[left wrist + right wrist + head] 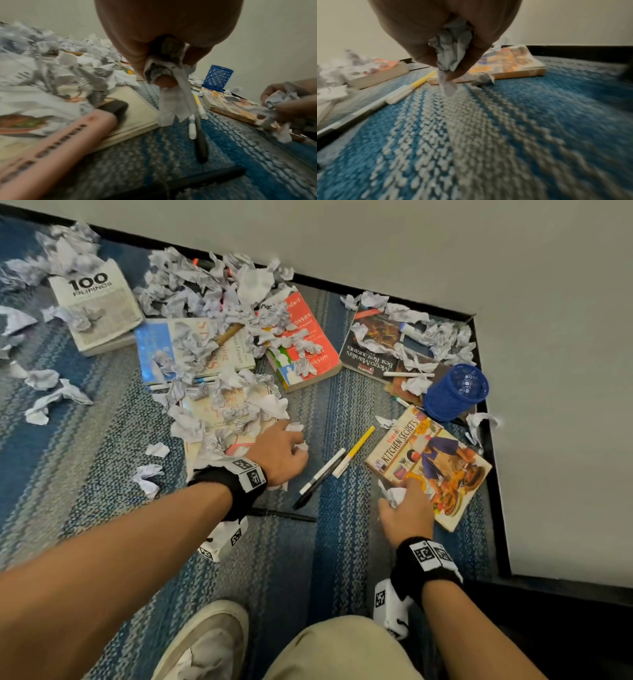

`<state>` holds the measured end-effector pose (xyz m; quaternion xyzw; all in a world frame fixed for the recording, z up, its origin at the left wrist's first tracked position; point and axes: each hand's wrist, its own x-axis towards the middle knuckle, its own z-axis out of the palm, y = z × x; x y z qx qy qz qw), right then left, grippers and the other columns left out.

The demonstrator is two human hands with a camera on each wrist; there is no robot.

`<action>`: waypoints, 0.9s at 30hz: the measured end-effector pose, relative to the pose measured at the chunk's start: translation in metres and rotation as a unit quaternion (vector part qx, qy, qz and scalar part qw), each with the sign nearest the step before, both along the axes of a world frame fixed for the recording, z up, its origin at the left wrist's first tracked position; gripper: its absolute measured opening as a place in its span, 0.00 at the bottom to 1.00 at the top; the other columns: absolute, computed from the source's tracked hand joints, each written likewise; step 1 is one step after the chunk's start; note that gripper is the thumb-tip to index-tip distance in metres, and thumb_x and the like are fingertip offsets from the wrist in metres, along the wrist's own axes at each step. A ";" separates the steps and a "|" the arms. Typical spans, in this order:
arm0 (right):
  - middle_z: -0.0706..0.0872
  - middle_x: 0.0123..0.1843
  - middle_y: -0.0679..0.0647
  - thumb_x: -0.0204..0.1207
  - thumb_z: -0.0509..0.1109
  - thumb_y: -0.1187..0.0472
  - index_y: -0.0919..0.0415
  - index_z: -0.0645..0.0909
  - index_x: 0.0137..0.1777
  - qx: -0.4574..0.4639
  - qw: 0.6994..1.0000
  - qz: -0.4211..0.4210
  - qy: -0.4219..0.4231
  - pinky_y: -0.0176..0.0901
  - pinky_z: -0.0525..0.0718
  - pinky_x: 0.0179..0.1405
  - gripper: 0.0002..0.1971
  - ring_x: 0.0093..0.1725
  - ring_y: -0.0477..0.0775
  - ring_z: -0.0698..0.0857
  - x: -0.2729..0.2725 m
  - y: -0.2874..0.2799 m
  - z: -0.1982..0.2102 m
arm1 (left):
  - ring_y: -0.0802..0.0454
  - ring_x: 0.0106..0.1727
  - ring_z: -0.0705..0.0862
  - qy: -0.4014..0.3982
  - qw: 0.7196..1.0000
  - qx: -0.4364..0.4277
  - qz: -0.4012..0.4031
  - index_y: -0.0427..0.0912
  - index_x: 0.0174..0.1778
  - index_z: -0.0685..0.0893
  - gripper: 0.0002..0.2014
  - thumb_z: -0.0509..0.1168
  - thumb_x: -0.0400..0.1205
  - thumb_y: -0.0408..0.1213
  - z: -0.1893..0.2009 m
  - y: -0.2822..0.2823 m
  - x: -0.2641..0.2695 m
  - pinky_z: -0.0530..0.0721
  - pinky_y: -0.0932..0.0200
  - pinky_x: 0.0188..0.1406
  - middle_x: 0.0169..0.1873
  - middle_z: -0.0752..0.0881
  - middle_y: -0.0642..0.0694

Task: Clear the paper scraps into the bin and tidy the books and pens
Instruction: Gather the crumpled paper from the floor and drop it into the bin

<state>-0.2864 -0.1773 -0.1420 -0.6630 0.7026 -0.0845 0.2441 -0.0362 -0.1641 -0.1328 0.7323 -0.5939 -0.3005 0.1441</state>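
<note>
My left hand [286, 451] grips crumpled paper scraps [169, 86] at the edge of a scrap-covered book [226, 419]. My right hand [406, 505] grips another crumpled scrap [453, 44] at the near corner of the Kitchen Secrets book [435, 463]. Between the hands lie a yellow pen [356, 450] and a black-and-white marker [320, 475]. A heap of paper scraps [212, 299] covers several books behind. The blue mesh pen holder [455, 392] lies on its side at the right.
A blue striped carpet [102, 460] runs to a black skirting and white wall [445, 251]. More scraps [54, 395] lie at the left. A black pen [284, 513] lies near my left wrist. My shoe [205, 642] and knee are at the bottom.
</note>
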 end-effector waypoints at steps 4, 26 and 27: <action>0.78 0.63 0.61 0.77 0.71 0.57 0.57 0.75 0.65 0.029 0.999 -0.013 0.040 0.50 0.78 0.52 0.18 0.58 0.65 0.79 -0.029 0.014 -0.016 | 0.45 0.51 0.75 -0.038 0.997 0.030 -0.065 0.41 0.53 0.82 0.24 0.76 0.70 0.55 0.004 -0.005 -0.021 0.77 0.52 0.50 0.49 0.73 0.42; 0.85 0.50 0.62 0.68 0.74 0.61 0.56 0.77 0.57 0.044 0.989 0.063 -0.125 0.49 0.81 0.46 0.17 0.50 0.64 0.83 0.067 0.019 0.037 | 0.36 0.49 0.81 -0.189 0.980 0.055 -0.033 0.34 0.55 0.83 0.16 0.66 0.73 0.36 0.068 0.069 0.105 0.83 0.47 0.45 0.48 0.78 0.38; 0.85 0.50 0.60 0.69 0.73 0.63 0.55 0.78 0.57 0.047 0.985 0.085 -0.143 0.48 0.81 0.47 0.16 0.50 0.63 0.83 0.080 0.020 0.037 | 0.37 0.46 0.80 -0.191 0.980 0.055 -0.025 0.34 0.53 0.83 0.16 0.66 0.73 0.39 0.063 0.072 0.114 0.83 0.47 0.43 0.46 0.78 0.38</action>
